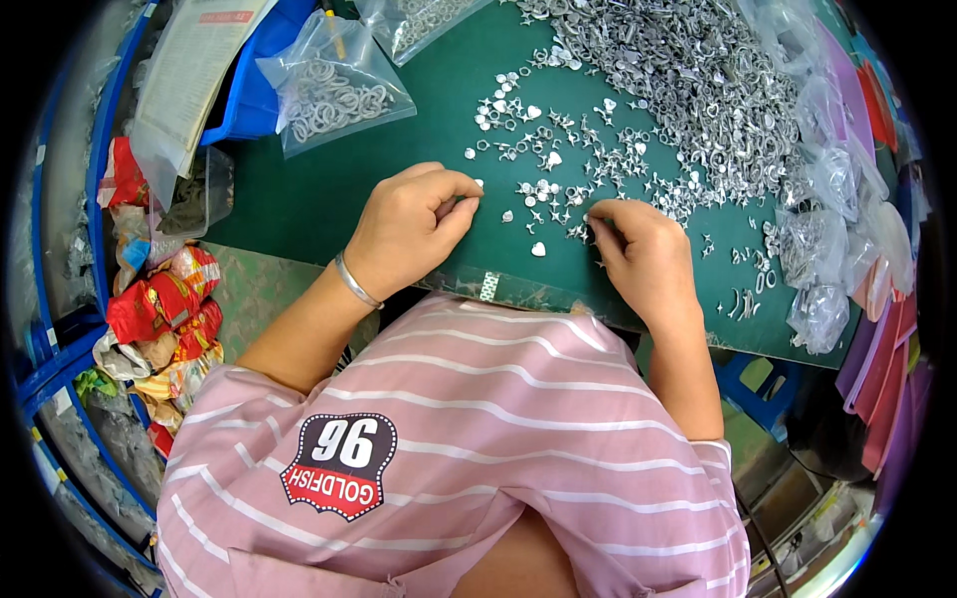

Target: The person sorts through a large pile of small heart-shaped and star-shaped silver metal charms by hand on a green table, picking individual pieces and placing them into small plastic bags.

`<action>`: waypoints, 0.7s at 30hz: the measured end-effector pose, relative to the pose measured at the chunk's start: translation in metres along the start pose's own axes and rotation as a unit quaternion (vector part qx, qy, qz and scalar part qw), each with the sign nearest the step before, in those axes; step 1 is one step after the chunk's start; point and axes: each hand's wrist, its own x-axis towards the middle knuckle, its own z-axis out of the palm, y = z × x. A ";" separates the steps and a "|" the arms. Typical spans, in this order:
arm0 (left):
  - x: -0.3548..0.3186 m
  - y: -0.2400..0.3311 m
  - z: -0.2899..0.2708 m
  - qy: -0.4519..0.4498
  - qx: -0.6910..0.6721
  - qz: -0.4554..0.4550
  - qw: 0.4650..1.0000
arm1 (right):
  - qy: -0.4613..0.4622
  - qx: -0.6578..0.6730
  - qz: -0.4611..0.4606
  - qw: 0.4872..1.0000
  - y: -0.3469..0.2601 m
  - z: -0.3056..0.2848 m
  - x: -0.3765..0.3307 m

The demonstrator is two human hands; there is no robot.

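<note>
My left hand, a metal bangle on its wrist, is closed with thumb and forefinger together above the green tabletop. A tiny pale metal piece shows at its fingertips. To the right, my right hand is curled in a pinch at the edge of the scattered small silver charms; what its fingers hold, if anything, is hidden. Between the hands lie a heart-shaped charm, star-shaped pieces and small rings. A large heap of silver metal parts covers the table's far right.
A clear bag of metal rings lies at the far left beside a blue bin with papers over it. Several clear plastic bags line the right edge. Crumpled red wrappers and blue shelving stand left.
</note>
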 end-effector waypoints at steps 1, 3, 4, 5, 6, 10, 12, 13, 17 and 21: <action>0.000 0.000 0.002 -0.007 0.001 0.015 1.000 | -0.001 0.008 0.010 1.000 0.001 0.000 -0.001; 0.000 0.002 0.008 -0.020 0.002 0.046 0.999 | 0.004 0.020 0.014 1.000 -0.002 -0.001 -0.002; 0.000 0.003 0.012 -0.020 0.020 0.054 0.998 | 0.006 0.026 0.015 1.000 -0.003 -0.001 -0.001; 0.000 0.005 0.017 -0.020 0.038 0.062 0.997 | 0.010 0.028 0.001 1.000 -0.005 0.000 0.000; -0.001 0.004 0.021 -0.019 0.057 0.070 0.996 | 0.014 0.030 -0.013 0.999 -0.007 0.003 0.001; 0.002 0.003 0.023 -0.022 0.073 0.098 0.992 | 0.026 0.010 -0.055 0.998 -0.014 0.012 0.009; 0.001 0.000 0.022 -0.007 0.080 0.131 0.988 | 0.038 0.003 -0.061 0.997 -0.018 0.015 0.015; -0.001 -0.002 0.022 0.000 0.085 0.146 0.986 | 0.035 -0.006 -0.063 0.997 -0.019 0.016 0.018; -0.008 -0.006 0.016 -0.004 0.043 0.132 0.990 | 0.002 -0.047 -0.062 0.997 -0.018 0.021 0.026; -0.006 -0.006 0.009 0.018 0.014 0.081 0.996 | -0.003 -0.045 -0.043 0.998 -0.018 0.021 0.027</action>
